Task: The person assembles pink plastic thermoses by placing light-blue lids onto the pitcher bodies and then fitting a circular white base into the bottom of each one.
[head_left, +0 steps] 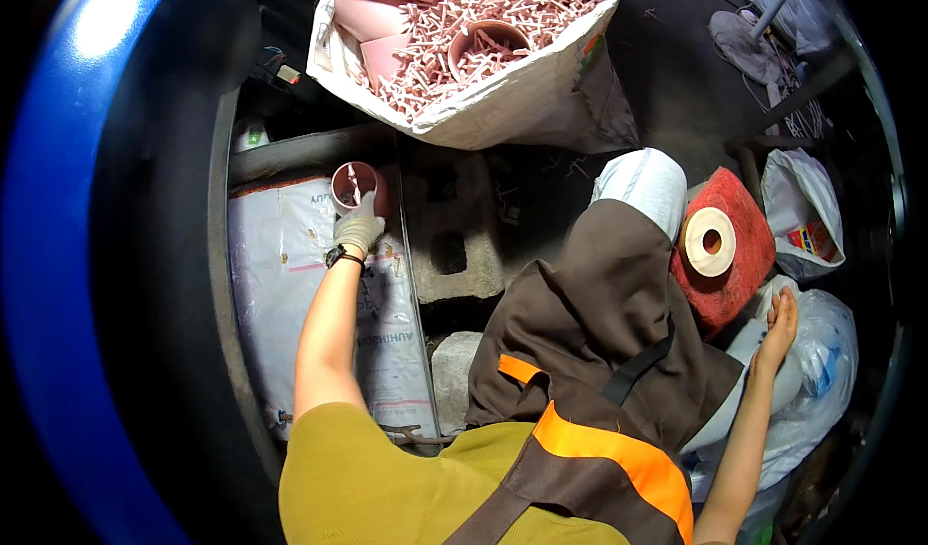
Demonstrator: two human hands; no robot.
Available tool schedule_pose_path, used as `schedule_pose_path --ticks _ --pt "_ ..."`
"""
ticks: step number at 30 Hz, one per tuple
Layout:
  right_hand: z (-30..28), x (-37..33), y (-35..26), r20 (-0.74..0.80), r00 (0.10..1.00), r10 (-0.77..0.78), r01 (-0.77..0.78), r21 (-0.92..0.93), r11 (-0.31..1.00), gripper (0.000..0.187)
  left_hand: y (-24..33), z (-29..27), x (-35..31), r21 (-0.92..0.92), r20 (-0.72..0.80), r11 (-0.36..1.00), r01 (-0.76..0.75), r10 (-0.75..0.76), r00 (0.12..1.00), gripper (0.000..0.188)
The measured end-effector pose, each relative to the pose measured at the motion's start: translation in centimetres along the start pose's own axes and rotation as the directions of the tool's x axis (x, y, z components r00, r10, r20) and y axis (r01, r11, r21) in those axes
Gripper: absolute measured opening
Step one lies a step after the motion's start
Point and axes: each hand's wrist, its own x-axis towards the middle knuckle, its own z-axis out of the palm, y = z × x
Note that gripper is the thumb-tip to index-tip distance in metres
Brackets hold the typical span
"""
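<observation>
My left hand [360, 226], in a pale glove with a dark watch at the wrist, grips the near rim of a dusky pink cup [343, 184]. Its fingers reach over the edge, and a few pale slivers show inside. The cup rests on a flat surface covered with printed white sheeting [280, 274]. Out to the right, my bare right hand [781, 325] is open, fingers stretched and nothing in them. Close to it is a red fuzzy block [739, 241] bearing a cream ring-shaped roll [709, 243].
A large white woven sack [503, 110] ahead holds many short pink sticks [454, 43] and several pink cups [372, 12]. Grey concrete blocks [464, 226] stand beside the sheeted surface. At right are a white bag [793, 197] and clear plastic [831, 332]. A blue curved edge [58, 207] borders the left.
</observation>
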Motion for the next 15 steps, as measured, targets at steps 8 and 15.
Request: schedule_pose_path --ticks 8,15 --pt "8.5 -7.1 -8.3 0.321 0.895 -0.309 0.31 0.047 0.949 0.026 -3.4 -4.5 -0.2 0.034 -0.325 0.995 -0.092 0.098 0.941 0.049" --pt "19.0 -18.1 -24.8 0.559 -0.018 -0.829 0.997 0.07 0.025 0.031 14.3 -24.7 -14.8 0.255 -0.054 0.506 -0.824 0.858 0.511 0.045"
